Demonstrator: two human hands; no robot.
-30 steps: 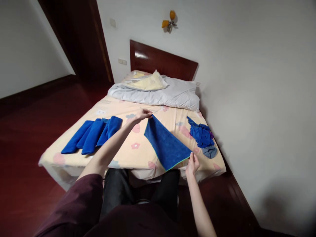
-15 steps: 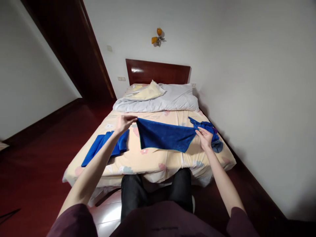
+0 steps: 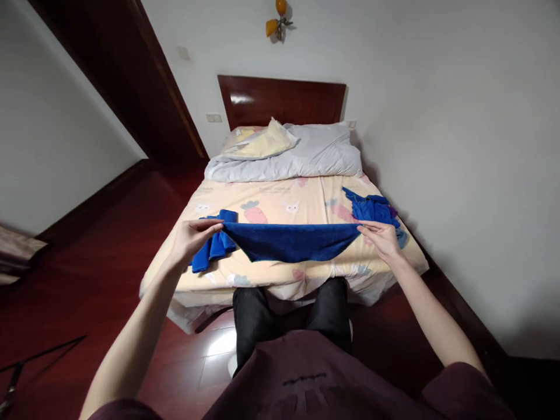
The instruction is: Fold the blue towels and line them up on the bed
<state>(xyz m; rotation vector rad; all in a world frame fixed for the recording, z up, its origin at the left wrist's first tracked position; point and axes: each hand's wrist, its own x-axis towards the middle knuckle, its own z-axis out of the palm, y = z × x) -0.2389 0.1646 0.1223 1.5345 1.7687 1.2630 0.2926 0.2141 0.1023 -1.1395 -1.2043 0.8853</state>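
Observation:
A blue cloth (image 3: 293, 242) is stretched level between my hands, its lower edge hanging over the near part of the bed. My left hand (image 3: 196, 236) pinches its left upper corner between thumb and fingers. At the opposite corner, my right hand (image 3: 380, 236) grips it the same way. Behind my left hand lie folded blue cloths (image 3: 216, 245), partly covered by that hand. Just beyond my right hand sits a crumpled pile of blue cloths (image 3: 371, 209), with a bit of purple and a grey-blue piece at its edge.
The bed (image 3: 280, 201) has a cream sheet with carrot and animal prints. A white quilt (image 3: 324, 154) and a pale yellow cloth (image 3: 273, 142) lie near the dark wooden headboard (image 3: 284, 99). My knees touch or nearly touch the bed's front edge. A wall stands to the right.
The cloth's top edge has been pulled tauter and straighter, with both hands farther apart. The view has tipped downward, showing more of my shirt.

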